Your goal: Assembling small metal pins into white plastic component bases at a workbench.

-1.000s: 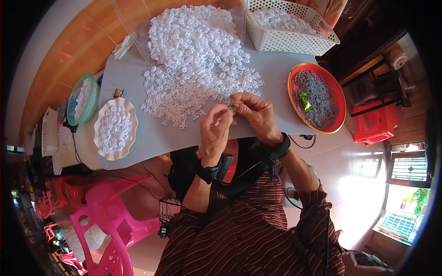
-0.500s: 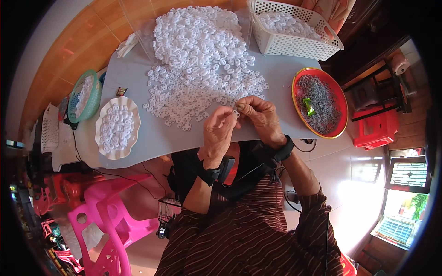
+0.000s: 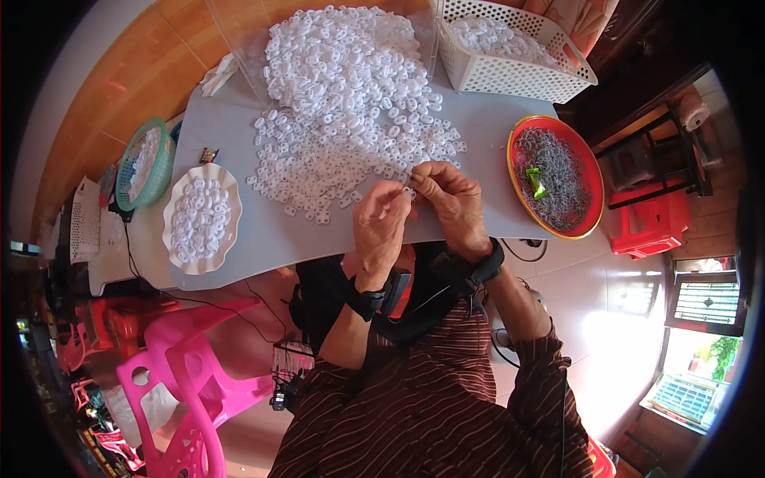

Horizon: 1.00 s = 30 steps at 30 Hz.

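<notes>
Over the table's near edge, my left hand [image 3: 378, 229] pinches a small white plastic piece [image 3: 409, 193] between thumb and fingers. Close against it, my right hand [image 3: 451, 199] has thumb and forefinger pressed together, their tips just above the piece. Whatever the right fingertips hold is too small to make out. Beyond my hands spreads a large heap of similar white plastic pieces [image 3: 343, 72], with smaller ones scattered toward me. To the right stands a red bowl [image 3: 595, 171] with a yellow rim, full of small grey metal parts [image 3: 558, 159] and a green wrapper [image 3: 535, 183].
A white scalloped dish [image 3: 170, 231] of white pieces sits at the table's left, near a green basket [image 3: 163, 171]. At the back right stands a white perforated basket [image 3: 518, 82]. A pink chair [image 3: 195, 390] is at the lower left, a red stool [image 3: 653, 223] at the right.
Both hands stay together at nearly the same spot. The right fingertips have shifted slightly up, and the white piece shows a little less between the fingers.
</notes>
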Each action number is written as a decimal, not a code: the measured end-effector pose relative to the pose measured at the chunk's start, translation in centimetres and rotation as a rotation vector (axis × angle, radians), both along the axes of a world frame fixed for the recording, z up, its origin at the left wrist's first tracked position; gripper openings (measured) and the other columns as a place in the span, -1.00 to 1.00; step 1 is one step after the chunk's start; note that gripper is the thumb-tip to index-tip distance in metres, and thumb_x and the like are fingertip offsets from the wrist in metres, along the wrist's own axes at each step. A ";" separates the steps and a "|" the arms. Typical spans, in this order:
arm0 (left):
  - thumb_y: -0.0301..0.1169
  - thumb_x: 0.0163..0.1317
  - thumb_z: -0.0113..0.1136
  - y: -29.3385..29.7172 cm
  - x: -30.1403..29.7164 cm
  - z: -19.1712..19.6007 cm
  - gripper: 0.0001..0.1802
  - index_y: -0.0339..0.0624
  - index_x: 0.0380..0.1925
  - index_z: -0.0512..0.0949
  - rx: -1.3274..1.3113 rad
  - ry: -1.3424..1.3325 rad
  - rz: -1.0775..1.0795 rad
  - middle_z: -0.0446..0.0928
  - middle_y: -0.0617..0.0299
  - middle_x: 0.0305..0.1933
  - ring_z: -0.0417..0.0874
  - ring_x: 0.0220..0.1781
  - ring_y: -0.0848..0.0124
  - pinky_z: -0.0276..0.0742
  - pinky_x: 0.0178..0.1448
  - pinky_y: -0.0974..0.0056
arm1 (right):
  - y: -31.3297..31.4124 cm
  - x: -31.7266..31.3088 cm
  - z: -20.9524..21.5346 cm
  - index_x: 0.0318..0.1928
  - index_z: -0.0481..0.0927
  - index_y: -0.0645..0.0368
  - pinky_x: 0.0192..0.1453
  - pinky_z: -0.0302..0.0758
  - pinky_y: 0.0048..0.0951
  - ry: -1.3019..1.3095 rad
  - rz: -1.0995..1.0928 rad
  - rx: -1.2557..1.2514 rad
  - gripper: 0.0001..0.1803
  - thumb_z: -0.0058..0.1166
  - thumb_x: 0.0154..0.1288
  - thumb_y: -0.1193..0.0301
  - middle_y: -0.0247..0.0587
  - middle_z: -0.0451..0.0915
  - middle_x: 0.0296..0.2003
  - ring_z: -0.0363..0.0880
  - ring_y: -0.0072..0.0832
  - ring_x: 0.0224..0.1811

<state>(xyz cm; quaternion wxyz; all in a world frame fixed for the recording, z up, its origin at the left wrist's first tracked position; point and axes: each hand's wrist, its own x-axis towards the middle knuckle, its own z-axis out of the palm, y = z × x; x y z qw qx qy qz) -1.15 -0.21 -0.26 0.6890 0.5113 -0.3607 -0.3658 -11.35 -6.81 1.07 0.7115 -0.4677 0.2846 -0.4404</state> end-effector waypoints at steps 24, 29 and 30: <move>-0.54 0.20 0.11 -0.4 -0.5 -0.6 -0.96 -0.29 -0.39 0.47 -0.011 -0.051 0.106 0.40 0.38 -0.58 0.37 -0.53 0.65 0.28 -0.47 0.50 | 0.1 0.0 -0.3 -0.08 0.44 0.28 -0.33 0.47 -0.60 -0.045 0.056 -0.129 -0.79 0.06 0.27 0.57 -0.35 0.54 -0.42 0.49 -0.65 -0.41; -0.51 0.22 0.11 -0.2 -0.9 -0.8 -0.93 -0.29 -0.37 0.48 -0.056 -0.096 0.100 0.40 0.37 -0.57 0.38 -0.52 0.64 0.30 -0.46 0.48 | 0.4 0.0 -0.5 -0.04 0.42 0.28 -0.34 0.45 -0.61 -0.065 0.020 -0.148 -0.75 0.05 0.27 0.57 -0.37 0.53 -0.44 0.47 -0.67 -0.43; -0.51 0.22 0.11 -0.3 -1.0 -0.6 -0.93 -0.29 -0.37 0.48 -0.055 -0.096 0.101 0.40 0.37 -0.57 0.38 -0.52 0.64 0.30 -0.46 0.48 | 0.4 0.1 -0.4 -0.03 0.42 0.28 -0.35 0.44 -0.62 -0.039 -0.007 -0.185 -0.75 0.05 0.28 0.57 -0.37 0.53 -0.44 0.46 -0.67 -0.44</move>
